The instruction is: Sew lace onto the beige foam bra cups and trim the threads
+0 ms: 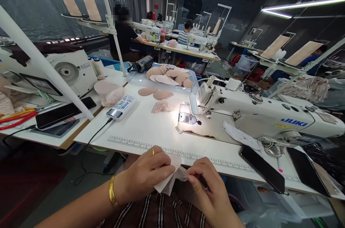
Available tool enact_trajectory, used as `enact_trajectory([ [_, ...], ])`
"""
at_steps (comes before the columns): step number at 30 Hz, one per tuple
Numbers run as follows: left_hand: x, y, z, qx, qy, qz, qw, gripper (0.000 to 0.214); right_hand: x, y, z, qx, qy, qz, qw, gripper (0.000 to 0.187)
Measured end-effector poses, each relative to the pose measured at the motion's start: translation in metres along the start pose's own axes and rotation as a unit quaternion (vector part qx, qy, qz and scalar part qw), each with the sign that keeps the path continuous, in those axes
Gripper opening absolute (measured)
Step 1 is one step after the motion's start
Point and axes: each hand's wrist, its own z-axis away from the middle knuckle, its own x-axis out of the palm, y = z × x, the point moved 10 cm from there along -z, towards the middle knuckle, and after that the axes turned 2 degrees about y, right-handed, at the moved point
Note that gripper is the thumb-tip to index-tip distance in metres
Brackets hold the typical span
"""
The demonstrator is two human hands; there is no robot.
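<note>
Just past the table's front edge, above my lap, both hands hold a pale beige fabric piece (172,176) with a thin, sheer-looking part along its right side. My left hand (147,172), wearing a gold ring and bracelet, is closed on its left part. Thumb and fingertips of my right hand (208,188) pinch its right edge. Some of the fabric is hidden behind my fingers. Beyond my hands stands a white sewing machine (258,113), its lamp lighting the needle area. A small lace-like beige piece (162,107) lies left of the needle plate.
Two beige teardrop-shaped pieces (147,92) lie before a clear plastic tray (134,79) holding several more. A white handheld device (122,107) with a cable sits left. Phones (261,167) lie at the right edge. A thread-stand pole (54,70) rises at left. Co-workers sit farther back.
</note>
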Motion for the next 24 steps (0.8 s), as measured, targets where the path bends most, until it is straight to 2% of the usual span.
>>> enact_trajectory([
  [4,-0.004,0.002,-0.005,-0.012,0.009,0.03,0.999,0.018,0.013,0.002,-0.006,-0.046,0.0,0.04,0.998,0.034],
  [7,-0.004,-0.001,-0.005,-0.031,0.002,0.07,0.997,0.018,0.021,0.005,-0.011,-0.018,-0.032,-0.02,0.999,0.023],
  [9,-0.002,-0.01,-0.001,-0.078,-0.003,0.085,0.993,0.026,0.025,0.01,-0.014,0.02,-0.05,-0.063,0.997,0.013],
  [10,-0.004,-0.019,0.003,-0.12,0.013,0.081,0.989,0.031,0.025,0.014,-0.014,0.04,-0.051,-0.078,0.995,0.011],
  [12,-0.019,-0.038,0.017,-0.215,0.1,0.063,0.969,0.039,0.025,0.021,-0.013,0.075,-0.032,-0.094,0.992,0.016],
  [13,-0.026,-0.044,0.026,-0.254,0.147,0.064,0.954,0.037,0.024,0.024,-0.012,0.091,-0.015,-0.096,0.991,0.018],
  [14,-0.027,-0.049,0.034,-0.283,0.167,0.084,0.941,0.033,0.023,0.027,-0.011,0.103,0.006,-0.095,0.99,0.02],
  [15,-0.02,-0.051,0.038,-0.304,0.155,0.123,0.932,0.029,0.022,0.029,-0.01,0.11,0.028,-0.091,0.989,0.02],
  [17,0.01,-0.053,0.042,-0.351,0.063,0.221,0.908,0.029,0.023,0.026,-0.009,0.106,0.061,-0.084,0.989,0.019],
  [18,0.026,-0.054,0.046,-0.386,0.017,0.263,0.884,0.035,0.024,0.023,-0.009,0.1,0.067,-0.085,0.989,0.018],
  [20,0.048,-0.058,0.055,-0.466,-0.024,0.326,0.822,0.044,0.029,0.019,-0.01,0.092,0.063,-0.099,0.989,0.018],
  [22,0.058,-0.062,0.059,-0.515,-0.039,0.358,0.778,0.034,0.033,0.022,-0.009,0.11,0.038,-0.125,0.985,0.02],
  [24,0.057,-0.065,0.053,-0.513,-0.06,0.348,0.782,0.022,0.034,0.036,-0.004,0.159,0.025,-0.164,0.973,0.025],
])
